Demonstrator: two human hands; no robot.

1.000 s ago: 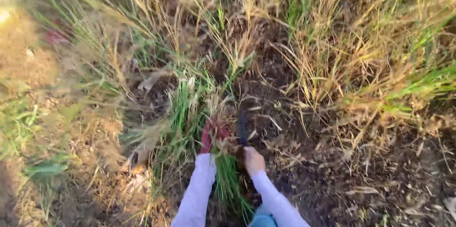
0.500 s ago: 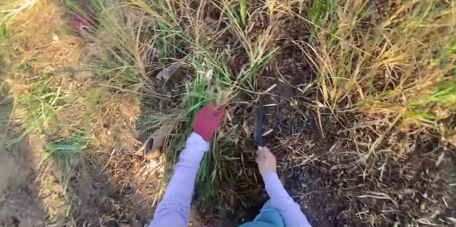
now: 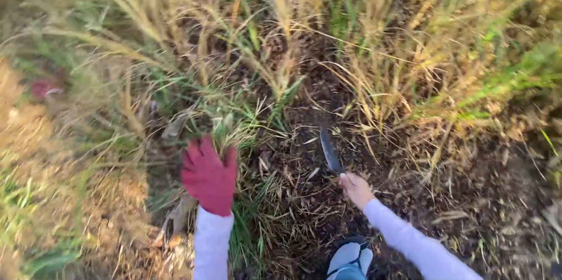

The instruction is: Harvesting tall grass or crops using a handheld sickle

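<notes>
Left hand (image 3: 209,177) in red glove, fingers spread open, palm pressed against green grass tuft (image 3: 234,125), not closed round any of it. Right hand (image 3: 355,188) bare, fist wrapped tight on handle of sickle (image 3: 330,151) (dark curved blade pointing up and away over dark soil, just right of tuft). Grey shoe (image 3: 350,256) at bottom edge. Dry yellow stalks (image 3: 398,51) beyond.

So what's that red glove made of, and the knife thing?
The glove on the left hand looks like soft knitted or woven cloth: dull red, no shine, a bit fuzzy at the edges, though blur hides the weave. The blade in the right hand looks like metal: thin, dark grey, with a faint pale sheen along its face. Its handle is hidden in the fist, so I can't tell its material.
</notes>
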